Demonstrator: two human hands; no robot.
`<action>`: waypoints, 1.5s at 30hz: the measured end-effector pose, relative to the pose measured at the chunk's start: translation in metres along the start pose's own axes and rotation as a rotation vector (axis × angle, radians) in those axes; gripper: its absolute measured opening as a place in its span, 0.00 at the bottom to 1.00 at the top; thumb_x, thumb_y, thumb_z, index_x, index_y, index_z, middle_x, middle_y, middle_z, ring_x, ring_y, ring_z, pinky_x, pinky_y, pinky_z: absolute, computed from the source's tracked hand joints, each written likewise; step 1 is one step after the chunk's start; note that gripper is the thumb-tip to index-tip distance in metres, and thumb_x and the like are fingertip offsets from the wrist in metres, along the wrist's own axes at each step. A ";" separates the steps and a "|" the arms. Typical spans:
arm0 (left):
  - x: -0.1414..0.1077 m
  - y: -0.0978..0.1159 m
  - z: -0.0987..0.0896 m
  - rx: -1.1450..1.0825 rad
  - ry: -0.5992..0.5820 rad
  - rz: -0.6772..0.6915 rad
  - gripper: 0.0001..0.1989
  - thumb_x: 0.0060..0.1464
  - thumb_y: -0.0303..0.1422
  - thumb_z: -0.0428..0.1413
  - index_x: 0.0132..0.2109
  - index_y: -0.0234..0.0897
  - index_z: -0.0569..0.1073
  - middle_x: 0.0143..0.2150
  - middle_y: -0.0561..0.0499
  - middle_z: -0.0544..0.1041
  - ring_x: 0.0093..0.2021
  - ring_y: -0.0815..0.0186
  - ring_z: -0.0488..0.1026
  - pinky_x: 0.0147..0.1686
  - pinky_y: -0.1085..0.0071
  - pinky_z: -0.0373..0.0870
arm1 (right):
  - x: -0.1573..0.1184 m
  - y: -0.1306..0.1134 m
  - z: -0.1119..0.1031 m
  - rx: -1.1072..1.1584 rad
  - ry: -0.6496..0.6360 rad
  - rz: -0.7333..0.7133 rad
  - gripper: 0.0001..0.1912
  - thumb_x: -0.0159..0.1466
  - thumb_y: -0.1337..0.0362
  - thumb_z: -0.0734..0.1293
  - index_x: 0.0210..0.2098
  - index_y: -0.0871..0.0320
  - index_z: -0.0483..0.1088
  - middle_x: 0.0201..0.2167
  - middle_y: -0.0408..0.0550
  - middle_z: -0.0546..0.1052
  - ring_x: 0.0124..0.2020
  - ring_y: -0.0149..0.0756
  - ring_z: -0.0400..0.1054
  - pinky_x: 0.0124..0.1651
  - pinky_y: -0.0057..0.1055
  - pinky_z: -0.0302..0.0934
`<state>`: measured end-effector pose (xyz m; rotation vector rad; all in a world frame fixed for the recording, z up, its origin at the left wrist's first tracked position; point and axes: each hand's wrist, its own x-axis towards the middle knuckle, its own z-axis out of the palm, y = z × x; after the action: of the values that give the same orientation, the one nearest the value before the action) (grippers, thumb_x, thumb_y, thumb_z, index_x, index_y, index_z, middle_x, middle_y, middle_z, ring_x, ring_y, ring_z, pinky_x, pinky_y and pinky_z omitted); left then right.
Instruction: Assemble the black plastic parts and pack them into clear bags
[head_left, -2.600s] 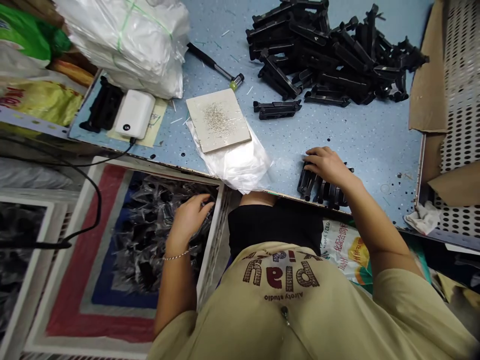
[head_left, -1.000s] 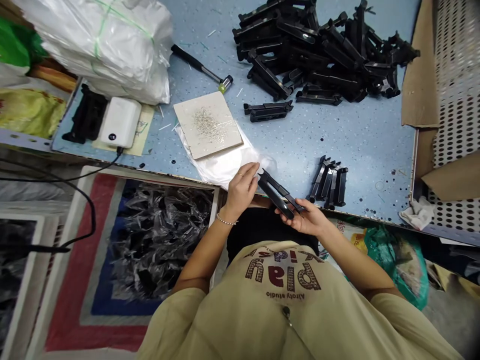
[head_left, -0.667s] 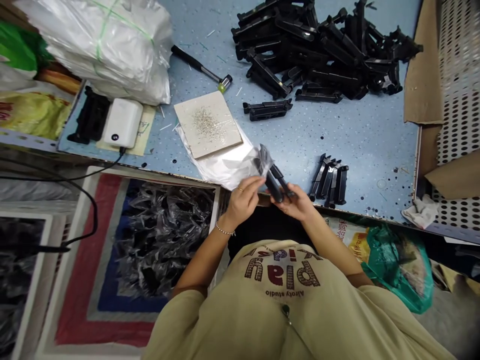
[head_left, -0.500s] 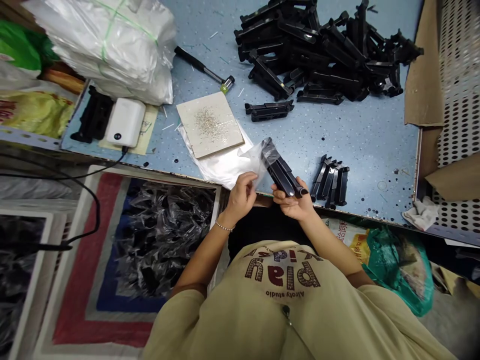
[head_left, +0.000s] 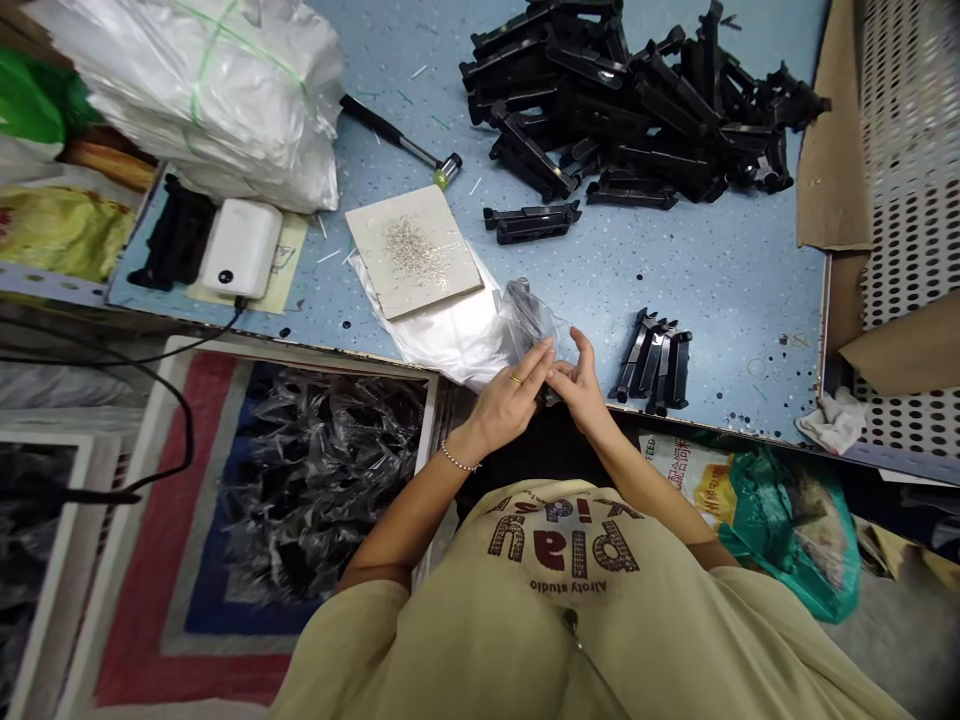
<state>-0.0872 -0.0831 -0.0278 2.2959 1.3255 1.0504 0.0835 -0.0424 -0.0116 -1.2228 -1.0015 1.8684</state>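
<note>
My left hand [head_left: 506, 402] and my right hand [head_left: 583, 395] meet at the bench's front edge, fingers closed on a clear plastic bag [head_left: 529, 318]. A dark shape shows dimly through the film; my fingers cover the bag's near end. The bag's far end lies by a stack of flat plastic bags [head_left: 450, 340], weighed down by a square board [head_left: 412, 252] with brown specks. Right of my hands, several black plastic parts [head_left: 652, 362] lie side by side. One more black part [head_left: 532, 221] rests beyond the bag.
A large heap of black parts [head_left: 615, 110] covers the back of the bench. A hammer [head_left: 405, 142], a white power bank [head_left: 242, 248] and a tied bundle of bags [head_left: 217, 100] are at left. Below stands a crate [head_left: 431, 425] of bagged parts.
The black part, plainly visible in my right hand before, is now mostly hidden by film and fingers. My left hand has moved right and both hands have come together on the bag.
</note>
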 end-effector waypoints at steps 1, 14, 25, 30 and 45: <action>-0.002 -0.001 0.001 -0.018 0.011 -0.016 0.44 0.62 0.17 0.43 0.79 0.42 0.36 0.79 0.38 0.55 0.76 0.52 0.59 0.67 0.54 0.72 | -0.001 -0.002 0.000 -0.018 -0.004 -0.020 0.52 0.59 0.50 0.78 0.73 0.44 0.46 0.28 0.33 0.72 0.24 0.30 0.65 0.26 0.26 0.62; -0.013 0.000 0.000 0.001 0.084 0.071 0.42 0.68 0.21 0.45 0.79 0.49 0.35 0.74 0.40 0.63 0.71 0.55 0.68 0.65 0.57 0.75 | 0.006 -0.017 -0.009 0.207 -0.200 0.207 0.46 0.61 0.45 0.73 0.71 0.46 0.51 0.26 0.36 0.76 0.20 0.31 0.70 0.19 0.23 0.58; -0.009 -0.007 0.006 -0.155 0.100 -0.166 0.52 0.52 0.39 0.71 0.76 0.53 0.51 0.80 0.38 0.22 0.69 0.44 0.68 0.59 0.50 0.79 | -0.011 -0.008 0.003 -0.511 0.057 -0.169 0.23 0.62 0.44 0.74 0.47 0.52 0.67 0.36 0.42 0.77 0.37 0.38 0.72 0.42 0.35 0.68; -0.015 0.007 -0.041 -0.419 0.166 -0.345 0.20 0.63 0.40 0.62 0.61 0.49 0.74 0.79 0.46 0.53 0.72 0.50 0.66 0.64 0.54 0.75 | -0.039 -0.049 -0.002 -0.626 -0.513 -0.294 0.22 0.73 0.45 0.62 0.58 0.50 0.71 0.53 0.51 0.80 0.50 0.44 0.77 0.52 0.42 0.71; -0.171 -0.042 -0.133 0.224 -0.184 -1.172 0.17 0.51 0.43 0.59 0.43 0.40 0.82 0.55 0.36 0.81 0.58 0.39 0.78 0.56 0.46 0.77 | 0.008 -0.025 -0.087 -1.581 -0.059 -0.498 0.27 0.69 0.64 0.62 0.66 0.63 0.65 0.74 0.69 0.56 0.77 0.68 0.43 0.70 0.68 0.52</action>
<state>-0.2614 -0.2180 -0.0363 1.2073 2.2669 0.2775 0.1656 -0.0034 -0.0157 -1.3790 -2.6750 0.4617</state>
